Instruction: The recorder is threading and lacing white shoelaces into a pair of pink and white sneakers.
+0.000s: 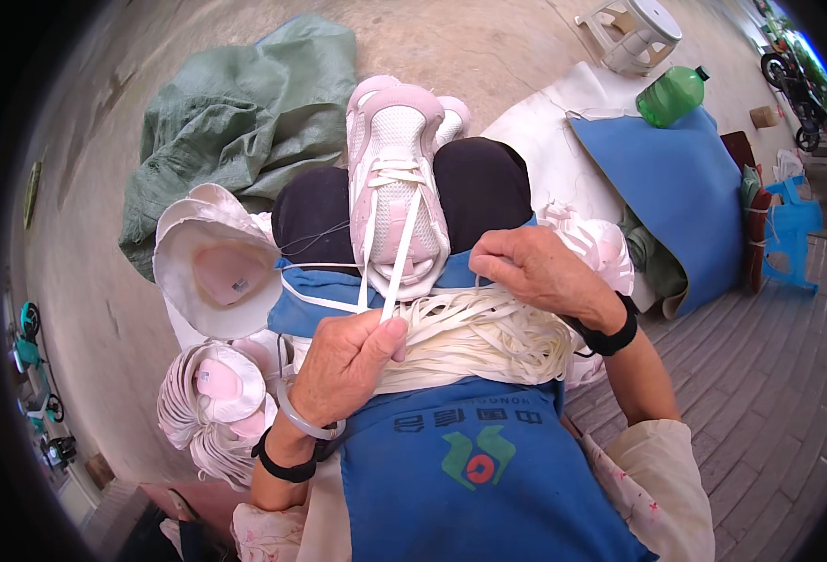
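A pink and white sneaker upper (393, 211) lies between my dark-clad knees, its opening toward me. Flat white shoelace (401, 248) runs through its upper eyelets, and the loose lengths come down toward my lap. My left hand (350, 361) is closed around one lace length, pulling it fairly straight from the upper. To the right, over a thick bundle of cream laces (488, 342) in my lap, hovers my right hand (540, 270). Its fingers are curled in a pinch; whatever they hold, if anything, is hidden.
Nested pink and white shoe uppers (217, 389) are stacked at my left, and more uppers (601, 248) sit by my right knee. A green woven sack (245, 112) lies ahead left. Farther right are a blue sheet (662, 187), a green bottle (673, 96) and a white stool (631, 36).
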The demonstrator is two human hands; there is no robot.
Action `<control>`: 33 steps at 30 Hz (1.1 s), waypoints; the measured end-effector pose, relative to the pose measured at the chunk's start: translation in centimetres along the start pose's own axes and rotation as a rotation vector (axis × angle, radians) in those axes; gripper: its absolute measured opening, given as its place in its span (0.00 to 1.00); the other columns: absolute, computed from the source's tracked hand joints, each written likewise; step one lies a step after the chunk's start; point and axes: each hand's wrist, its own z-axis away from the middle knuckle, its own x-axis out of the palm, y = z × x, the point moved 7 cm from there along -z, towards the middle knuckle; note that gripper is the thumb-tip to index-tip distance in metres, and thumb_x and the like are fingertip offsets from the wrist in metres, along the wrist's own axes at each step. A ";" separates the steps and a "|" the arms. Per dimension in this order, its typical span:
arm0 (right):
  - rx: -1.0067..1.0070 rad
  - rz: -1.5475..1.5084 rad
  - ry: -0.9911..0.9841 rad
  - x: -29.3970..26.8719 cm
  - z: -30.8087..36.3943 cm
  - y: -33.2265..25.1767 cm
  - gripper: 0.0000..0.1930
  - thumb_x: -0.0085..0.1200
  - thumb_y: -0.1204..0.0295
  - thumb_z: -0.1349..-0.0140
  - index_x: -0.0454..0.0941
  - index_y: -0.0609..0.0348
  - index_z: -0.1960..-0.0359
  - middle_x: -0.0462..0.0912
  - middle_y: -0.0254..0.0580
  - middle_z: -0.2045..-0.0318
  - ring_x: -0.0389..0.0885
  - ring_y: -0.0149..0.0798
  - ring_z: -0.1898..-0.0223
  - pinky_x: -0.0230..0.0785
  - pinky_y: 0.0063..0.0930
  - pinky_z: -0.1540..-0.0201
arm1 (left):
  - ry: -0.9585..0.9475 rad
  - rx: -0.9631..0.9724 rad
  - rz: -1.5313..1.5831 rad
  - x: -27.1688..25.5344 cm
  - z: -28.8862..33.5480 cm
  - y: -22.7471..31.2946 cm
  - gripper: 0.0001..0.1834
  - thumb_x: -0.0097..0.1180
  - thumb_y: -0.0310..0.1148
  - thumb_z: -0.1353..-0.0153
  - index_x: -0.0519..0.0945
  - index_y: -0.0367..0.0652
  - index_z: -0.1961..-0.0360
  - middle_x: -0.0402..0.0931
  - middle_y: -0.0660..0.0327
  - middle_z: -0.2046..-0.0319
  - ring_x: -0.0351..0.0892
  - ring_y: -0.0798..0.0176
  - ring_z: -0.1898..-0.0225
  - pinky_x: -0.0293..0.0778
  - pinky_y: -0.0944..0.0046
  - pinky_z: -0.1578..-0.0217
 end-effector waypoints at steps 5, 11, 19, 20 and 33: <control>-0.217 -0.029 0.379 -1.1 -0.1 -3.7 0.07 0.51 0.75 0.36 0.78 0.66 0.62 0.76 0.40 0.75 0.77 0.31 0.73 0.69 0.28 0.68 | -0.077 0.078 -0.107 0.0 0.9 1.9 0.23 0.46 0.42 0.29 0.77 0.37 0.78 0.74 0.60 0.84 0.71 0.65 0.82 0.66 0.66 0.77; -0.276 0.060 0.479 -0.2 -3.7 -3.7 0.08 0.53 0.74 0.39 0.73 0.63 0.59 0.76 0.54 0.71 0.79 0.55 0.68 0.71 0.44 0.66 | -0.109 0.129 -0.198 1.3 0.9 1.4 0.22 0.49 0.40 0.31 0.74 0.35 0.79 0.70 0.53 0.85 0.70 0.53 0.83 0.65 0.60 0.79; -0.294 0.254 0.505 -0.3 -5.1 -3.8 0.06 0.56 0.75 0.41 0.75 0.64 0.65 0.77 0.50 0.72 0.78 0.45 0.71 0.71 0.33 0.66 | -0.024 0.095 -0.097 -0.6 1.3 1.9 0.16 0.52 0.35 0.33 0.79 0.37 0.76 0.72 0.54 0.85 0.72 0.58 0.83 0.68 0.61 0.78; -0.206 0.061 0.438 -0.4 -4.6 -4.1 0.08 0.56 0.72 0.40 0.76 0.65 0.65 0.78 0.50 0.72 0.77 0.42 0.72 0.70 0.32 0.67 | -0.011 0.089 -0.088 0.3 0.9 1.8 0.16 0.52 0.35 0.33 0.79 0.37 0.76 0.72 0.54 0.85 0.72 0.58 0.83 0.68 0.61 0.78; -0.180 -0.254 0.079 4.8 -1.5 -5.6 0.13 0.51 0.67 0.34 0.74 0.66 0.69 0.74 0.52 0.79 0.74 0.47 0.77 0.67 0.36 0.72 | -0.221 0.095 0.132 1.5 0.6 -3.1 0.16 0.49 0.38 0.34 0.80 0.36 0.70 0.78 0.51 0.62 0.80 0.57 0.62 0.75 0.58 0.62</control>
